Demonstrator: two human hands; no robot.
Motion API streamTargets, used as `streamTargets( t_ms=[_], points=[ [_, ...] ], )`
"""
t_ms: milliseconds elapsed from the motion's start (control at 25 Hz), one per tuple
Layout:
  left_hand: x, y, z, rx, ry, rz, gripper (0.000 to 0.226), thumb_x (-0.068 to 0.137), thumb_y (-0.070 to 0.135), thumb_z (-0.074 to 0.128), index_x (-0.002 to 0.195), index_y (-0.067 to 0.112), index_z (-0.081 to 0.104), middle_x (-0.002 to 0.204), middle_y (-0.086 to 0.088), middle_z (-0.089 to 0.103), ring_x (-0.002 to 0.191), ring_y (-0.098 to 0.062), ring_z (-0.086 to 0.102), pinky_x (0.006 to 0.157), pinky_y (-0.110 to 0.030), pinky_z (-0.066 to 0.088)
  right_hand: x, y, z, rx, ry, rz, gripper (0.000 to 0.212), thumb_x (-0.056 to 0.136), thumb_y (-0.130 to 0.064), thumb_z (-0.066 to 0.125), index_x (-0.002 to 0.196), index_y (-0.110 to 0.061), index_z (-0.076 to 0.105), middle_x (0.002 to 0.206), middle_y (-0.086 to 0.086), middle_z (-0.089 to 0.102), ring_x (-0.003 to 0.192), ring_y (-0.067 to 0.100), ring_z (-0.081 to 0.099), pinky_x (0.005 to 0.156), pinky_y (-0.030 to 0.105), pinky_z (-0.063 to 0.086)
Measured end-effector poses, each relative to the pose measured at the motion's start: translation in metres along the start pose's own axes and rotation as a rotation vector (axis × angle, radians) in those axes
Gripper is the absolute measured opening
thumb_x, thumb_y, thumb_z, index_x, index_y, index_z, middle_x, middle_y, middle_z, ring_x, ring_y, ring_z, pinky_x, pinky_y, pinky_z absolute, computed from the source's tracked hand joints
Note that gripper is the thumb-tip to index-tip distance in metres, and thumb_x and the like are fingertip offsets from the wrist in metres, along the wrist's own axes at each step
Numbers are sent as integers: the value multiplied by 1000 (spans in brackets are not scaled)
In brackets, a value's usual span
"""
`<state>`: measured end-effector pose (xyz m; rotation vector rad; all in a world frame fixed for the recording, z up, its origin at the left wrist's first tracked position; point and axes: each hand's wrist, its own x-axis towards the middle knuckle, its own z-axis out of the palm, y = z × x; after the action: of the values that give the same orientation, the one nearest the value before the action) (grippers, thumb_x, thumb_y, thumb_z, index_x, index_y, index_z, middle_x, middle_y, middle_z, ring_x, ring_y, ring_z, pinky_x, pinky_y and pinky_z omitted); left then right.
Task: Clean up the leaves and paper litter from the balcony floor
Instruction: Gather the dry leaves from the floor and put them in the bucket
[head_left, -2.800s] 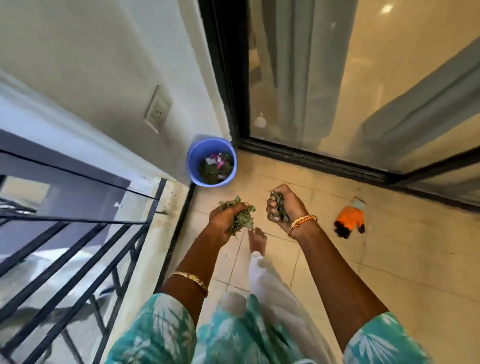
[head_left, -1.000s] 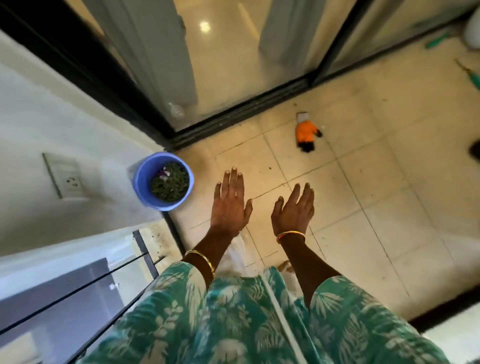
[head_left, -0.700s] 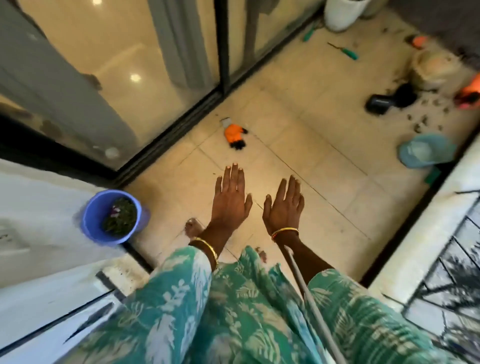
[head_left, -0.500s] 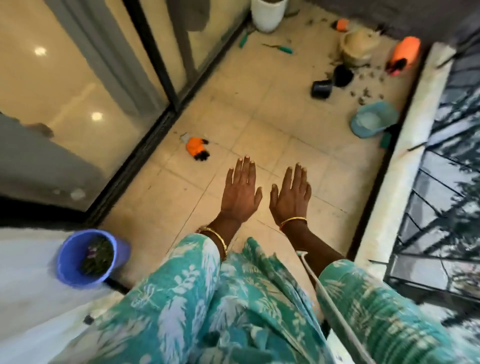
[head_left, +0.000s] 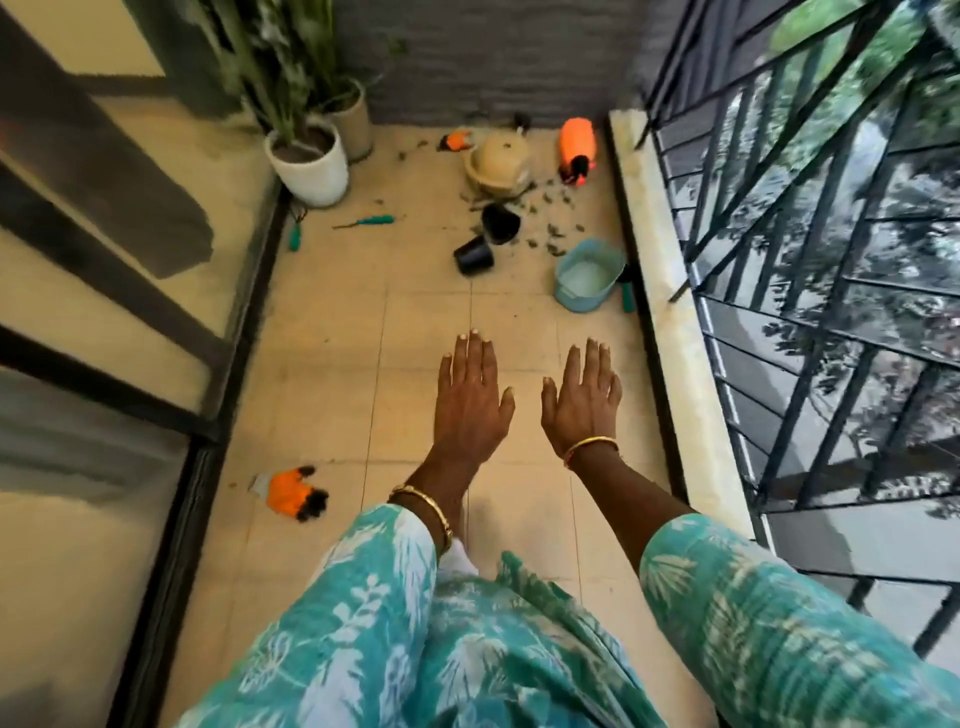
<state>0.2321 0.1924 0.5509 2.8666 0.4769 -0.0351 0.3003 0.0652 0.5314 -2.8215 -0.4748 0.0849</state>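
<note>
My left hand (head_left: 471, 400) and my right hand (head_left: 583, 399) are held out side by side, palms down, fingers straight, holding nothing, above the tiled balcony floor (head_left: 332, 364). Scattered dark leaf bits (head_left: 551, 228) lie on the floor at the far end, around two tipped black pots (head_left: 487, 239) and a beige pot (head_left: 500, 165). The blue bucket with the collected leaves is out of view.
A light blue tub (head_left: 589, 278) sits by the right kerb under the black railing (head_left: 810, 270). An orange glove (head_left: 291, 492) lies near the sliding glass door (head_left: 104, 322). Potted plants (head_left: 309, 156), green-handled tools (head_left: 370, 222), an orange bottle (head_left: 576, 148) stand farther off.
Both hands held leaves over the blue bucket, then came away with nothing in them. My view has swung right from the bucket toward the far end of the balcony; the hands stay stretched out flat.
</note>
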Motion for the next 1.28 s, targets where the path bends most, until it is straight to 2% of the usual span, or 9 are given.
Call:
streamTargets(
  t_ms=[200,400,480,600,680,800,880,1040,1280],
  points=[
    [131,-21,-33,86,35,114,71,94,36,47,149,0,22,157,-20,19,146,-32,18,117,-45,17,111,-30,-11,61,76,130,56,95,-31,41,142,-4,31,152,20,21,143,33,13,112,49,16],
    [242,-21,-42,155,-40,173,75,77,39,68,137,-1,48,142,-21,47,132,-33,45,105,-45,39,224,-31,-13,74,159,171,56,94,-32,40,142,-5,33,152,20,23,142,34,15,112,49,17],
    [287,-19,-40,140,-50,160,75,81,39,64,140,-1,43,146,-21,42,136,-33,40,108,-46,35,272,-28,-11,75,164,190,57,93,-35,35,142,-5,33,152,19,24,142,34,16,112,50,18],
    [358,-9,-37,77,-72,158,72,93,36,47,150,0,21,157,-20,19,146,-32,17,118,-45,17,346,-21,-11,86,154,175,58,91,-34,36,140,-3,35,150,20,27,141,36,19,110,50,21],
    [398,-4,-36,36,-37,126,71,94,35,47,150,0,21,157,-20,19,146,-33,18,118,-45,16,388,-17,-15,79,132,155,55,94,-33,38,140,-4,34,151,19,25,142,34,17,111,49,21],
    [451,-4,-35,7,-31,92,69,92,34,53,147,-1,29,154,-21,28,142,-35,28,115,-45,22,448,-9,-16,123,108,175,52,96,-30,39,142,-7,31,153,16,20,144,31,11,113,48,16],
    [484,-14,-31,-20,-35,75,68,93,33,50,148,0,28,155,-21,26,143,-35,25,116,-44,19,479,-3,-11,135,105,213,52,96,-27,40,142,-7,30,153,16,19,143,31,12,115,48,17],
    [561,-43,-16,-41,-100,78,66,100,37,37,152,4,12,159,-16,12,148,-30,9,119,-39,6,540,10,10,127,64,325,52,95,-24,44,142,-7,31,152,17,23,141,33,19,114,51,22],
    [699,-66,11,42,-225,225,64,100,37,32,152,4,13,160,-15,12,148,-29,9,119,-38,10,634,18,56,103,15,488,49,91,-22,52,133,0,42,143,24,36,132,41,34,108,53,31]
  ],
)
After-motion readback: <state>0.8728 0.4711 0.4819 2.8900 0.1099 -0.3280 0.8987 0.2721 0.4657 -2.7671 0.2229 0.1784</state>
